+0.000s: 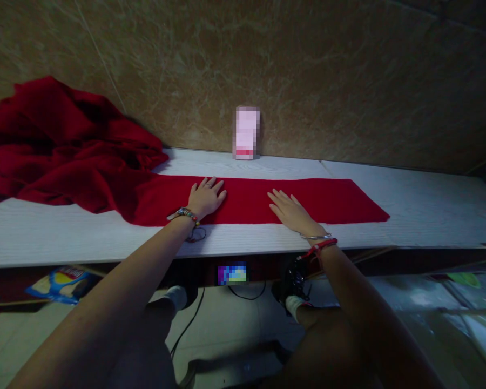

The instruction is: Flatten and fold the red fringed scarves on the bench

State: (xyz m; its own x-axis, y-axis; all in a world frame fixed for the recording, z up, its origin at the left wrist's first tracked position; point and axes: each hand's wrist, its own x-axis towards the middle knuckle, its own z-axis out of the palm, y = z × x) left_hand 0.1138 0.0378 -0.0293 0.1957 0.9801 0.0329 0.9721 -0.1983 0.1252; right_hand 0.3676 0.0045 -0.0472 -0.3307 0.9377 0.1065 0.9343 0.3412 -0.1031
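My right hand [294, 212] nearer slanted end of red cloth [247, 201], left hand [207, 199] nearer bunched part; long axis left-right beneath both. Palms flat, fingers extended, gripping nothing.

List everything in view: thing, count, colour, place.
Fabric cloth: one, red, heaped left, flat rightward.
Wood-grain tabletop: one, white, under cloth.
Marbled wall: one, brown, behind tabletop.
Blurred block: one, pink, by wall.
Blurred rectangle: one, multicoloured, below tabletop.
Glossy packet: one, blue and cream, lower left.
Tiled floor: one, pale, bottom.
Thin cables: two stretches, black, over floor.
Clear sheeting: uncounted, greyish, lower right.
Unidentified item: one, green, far right.
Shoes: two, dark, below tabletop.
Socks: two, white, above shoes.
Beaded bracelet: one, multicoloured, by left hand.
Metal bangle: one, silver, by right hand.
Cord bracelet: one, red, beside bangle.
Legs: two, shadowed, bottom.
Arms: two, bare, over tabletop.
Left hand: one, bare, flat on cloth.
Right hand: one, bare, flat on cloth.
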